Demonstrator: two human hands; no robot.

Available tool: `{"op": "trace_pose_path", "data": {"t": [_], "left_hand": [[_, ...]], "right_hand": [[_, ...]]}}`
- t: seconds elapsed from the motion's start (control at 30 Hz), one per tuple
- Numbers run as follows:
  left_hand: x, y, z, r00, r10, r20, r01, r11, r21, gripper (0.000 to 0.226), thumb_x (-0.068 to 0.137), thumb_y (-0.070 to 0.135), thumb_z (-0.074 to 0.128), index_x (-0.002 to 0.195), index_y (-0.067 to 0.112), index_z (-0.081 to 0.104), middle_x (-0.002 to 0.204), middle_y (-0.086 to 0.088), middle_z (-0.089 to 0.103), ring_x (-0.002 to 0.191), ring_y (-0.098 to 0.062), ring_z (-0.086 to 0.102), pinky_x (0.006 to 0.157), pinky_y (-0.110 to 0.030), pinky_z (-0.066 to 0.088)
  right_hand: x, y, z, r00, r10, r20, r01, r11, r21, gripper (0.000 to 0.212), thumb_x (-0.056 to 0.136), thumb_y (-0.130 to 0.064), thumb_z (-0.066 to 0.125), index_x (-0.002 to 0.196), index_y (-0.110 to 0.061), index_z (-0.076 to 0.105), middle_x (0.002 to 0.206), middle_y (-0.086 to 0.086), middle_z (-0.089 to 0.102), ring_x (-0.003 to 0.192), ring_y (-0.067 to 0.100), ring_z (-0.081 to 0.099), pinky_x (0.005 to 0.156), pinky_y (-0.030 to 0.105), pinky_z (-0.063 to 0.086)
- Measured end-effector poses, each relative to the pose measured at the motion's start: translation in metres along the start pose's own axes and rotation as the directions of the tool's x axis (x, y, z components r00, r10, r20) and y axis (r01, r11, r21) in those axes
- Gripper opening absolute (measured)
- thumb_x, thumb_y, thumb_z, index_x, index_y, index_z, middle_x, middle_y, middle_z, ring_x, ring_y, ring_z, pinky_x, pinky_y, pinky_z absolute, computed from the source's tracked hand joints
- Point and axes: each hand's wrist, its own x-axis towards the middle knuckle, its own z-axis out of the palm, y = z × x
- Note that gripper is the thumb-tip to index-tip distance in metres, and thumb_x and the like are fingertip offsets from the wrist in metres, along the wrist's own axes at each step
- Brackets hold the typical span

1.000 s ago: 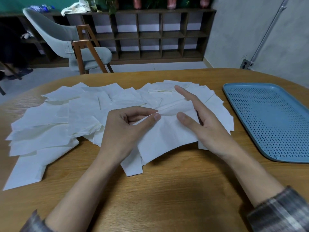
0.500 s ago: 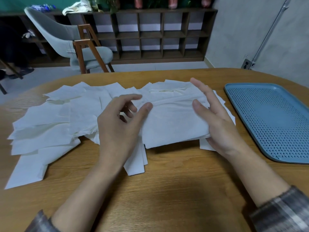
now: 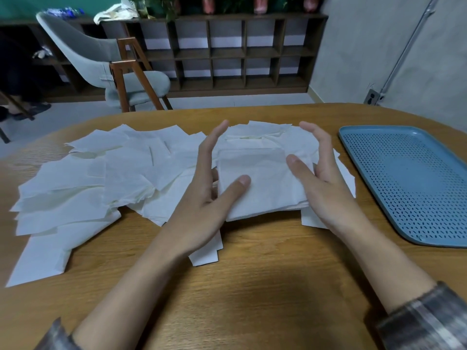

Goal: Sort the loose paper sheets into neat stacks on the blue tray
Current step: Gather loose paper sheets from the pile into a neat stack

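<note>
Palms facing, left hand and right hand flank paper stack, fingers straight, thumbs atop.

Both forearms reach forward; the left hand and right hand stand on edge, palms facing, fingers straight, thumbs angled inward.

White paper sheets, perforated blue tray

the table was wood with a visible grain and a soft, low sheen. the loose sheets were thin white paper, matt, slightly creased and tissue-like, and the tray looked like blue plastic, smooth at the rim and perforated across its floor.
</note>
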Motion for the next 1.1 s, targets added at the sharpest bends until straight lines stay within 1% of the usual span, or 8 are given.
{"op": "trace_pose_path", "data": {"t": [0.07,0.17,0.23,0.3,0.37,0.4,0.63,1.1], "left_hand": [[-0.001,-0.005,-0.002,1.000,0.025,0.013,-0.026,0.995,0.091,0.060,0.111,0.019,0.049,0.156,0.051,0.024,0.142,0.051,0.037,0.127,0.014,0.050,0.104,-0.011,0.043],[0.001,-0.012,-0.003,1.000,-0.002,0.012,0.000,0.988,0.153,0.044,0.113,0.015,0.042,0.143,0.046,0.050,0.131,0.031,0.058,0.101,-0.006,0.060,0.090,-0.028,0.045],[0.002,-0.016,-0.003,1.000,-0.024,0.003,0.024,0.988,0.153,0.040,0.113,0.011,0.040,0.135,0.038,0.061,0.127,0.024,0.064,0.106,-0.003,0.060,0.089,-0.026,0.039],[0.003,-0.019,-0.005,0.998,-0.055,-0.010,0.056,0.988,0.141,0.038,0.112,0.012,0.041,0.134,0.036,0.062,0.126,0.023,0.065,0.109,-0.001,0.060,0.089,-0.022,0.038],[0.004,-0.020,-0.005,0.997,-0.065,-0.028,0.068,0.990,0.126,0.037,0.111,0.013,0.044,0.134,0.036,0.062,0.132,0.024,0.063,0.122,0.001,0.057,0.097,-0.023,0.041],[0.004,-0.020,-0.004,0.997,-0.059,-0.044,0.064,0.991,0.121,0.034,0.111,0.015,0.048,0.132,0.036,0.063,0.134,0.024,0.063,0.128,0.001,0.055,0.103,-0.025,0.042],[0.004,-0.018,-0.004,0.995,0.019,-0.101,-0.009,0.996,0.090,0.031,0.097,0.020,0.075,0.125,0.031,0.070,0.127,0.027,0.068,0.128,0.005,0.058,0.107,-0.018,0.044],[0.007,-0.017,-0.006,0.989,-0.141,-0.032,0.142,0.989,0.030,0.061,0.086,0.025,0.087,0.137,0.046,0.064,0.140,0.032,0.059,0.136,0.009,0.049,0.117,-0.029,0.041]], "right_hand": [[0.000,0.002,-0.001,1.000,0.014,0.007,-0.014,1.000,0.003,0.048,0.110,-0.022,0.055,0.141,-0.056,0.041,0.130,-0.006,0.070,0.111,0.016,0.071,0.094,0.037,0.056],[-0.001,0.001,-0.001,0.999,0.018,0.036,-0.018,1.000,-0.015,0.048,0.110,-0.023,0.055,0.139,-0.059,0.041,0.144,-0.004,0.061,0.118,0.018,0.067,0.104,0.044,0.054],[-0.001,-0.001,-0.002,0.997,0.016,0.078,-0.018,1.000,0.024,0.050,0.109,-0.024,0.056,0.140,-0.059,0.040,0.138,-0.006,0.065,0.112,0.015,0.069,0.099,0.037,0.054],[-0.002,-0.004,-0.005,0.988,0.002,0.152,-0.010,0.999,0.051,0.054,0.104,-0.030,0.062,0.144,-0.057,0.038,0.129,-0.024,0.068,0.112,0.006,0.068,0.094,0.024,0.052],[-0.003,-0.009,-0.008,0.970,-0.022,0.242,0.031,0.999,-0.035,0.062,0.097,-0.039,0.067,0.148,-0.055,0.037,0.134,-0.048,0.051,0.130,-0.006,0.054,0.101,0.011,0.044],[-0.004,-0.011,-0.009,0.958,-0.031,0.285,0.061,0.994,-0.094,0.062,0.096,-0.042,0.069,0.149,-0.055,0.039,0.140,-0.049,0.045,0.137,-0.010,0.045,0.104,0.006,0.038],[-0.006,-0.008,-0.004,0.952,-0.034,0.305,0.090,0.981,-0.171,0.042,0.099,-0.027,0.070,0.139,-0.040,0.063,0.143,-0.032,0.059,0.140,-0.013,0.044,0.106,0.002,0.031],[-0.005,-0.002,-0.011,0.968,0.032,0.247,-0.008,0.995,-0.095,0.054,0.092,-0.014,0.080,0.139,-0.036,0.066,0.142,-0.025,0.063,0.137,-0.007,0.051,0.111,0.015,0.042]]}}
